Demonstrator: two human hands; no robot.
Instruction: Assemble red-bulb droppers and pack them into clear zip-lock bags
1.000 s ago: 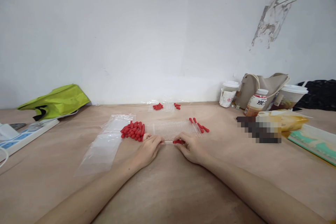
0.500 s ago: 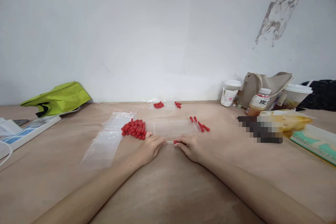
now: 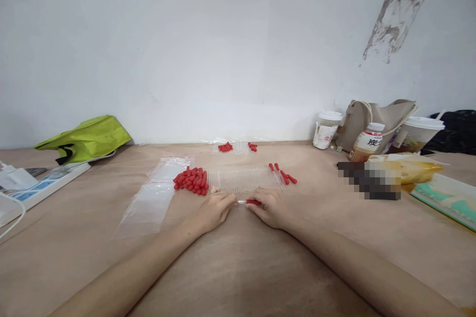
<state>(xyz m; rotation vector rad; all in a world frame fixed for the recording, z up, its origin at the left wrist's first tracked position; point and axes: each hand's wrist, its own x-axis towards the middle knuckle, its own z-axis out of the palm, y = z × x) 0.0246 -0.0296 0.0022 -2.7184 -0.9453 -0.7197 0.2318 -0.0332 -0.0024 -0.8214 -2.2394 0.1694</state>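
Worktop and hands, read from left to right. At the far left lie a white power strip (image 3: 61, 181) and a yellow-green bag (image 3: 92, 133). Clear plastic sleeves (image 3: 148, 208) lie flat, reaching to just beside a heap of red bulbs (image 3: 190, 181). Nearer the viewer, the left hand (image 3: 215, 209) is curled, its thumb and fingers apparently pinching the left end of 1 clear tube (image 3: 241, 202); the fingers hide that end. Behind the hands, a row of clear tubes (image 3: 241, 180) lies side by side, and near the wall is a small clear packet holding 2 clusters of red pieces (image 3: 225, 147). The held tube lies roughly level between the hands, its right end meeting 1 red bulb (image 3: 253, 202) grasped by the right hand (image 3: 269, 208) between thumb and fingers. How deep the tube sits inside cannot be told.

For a sound fit, tube and bulb are best kept on 1 straight line, with the left grip close to the joint and the pressure applied along the tube, perhaps with a slight twist. Sideways force could bend or crack so slender a piece; squeezing the bulb's neck would probably narrow its mouth.

Beyond the right hand lie 4 red-ended tubes (image 3: 292, 179), then a paper cup (image 3: 326, 131) and a labelled bottle (image 3: 366, 146).
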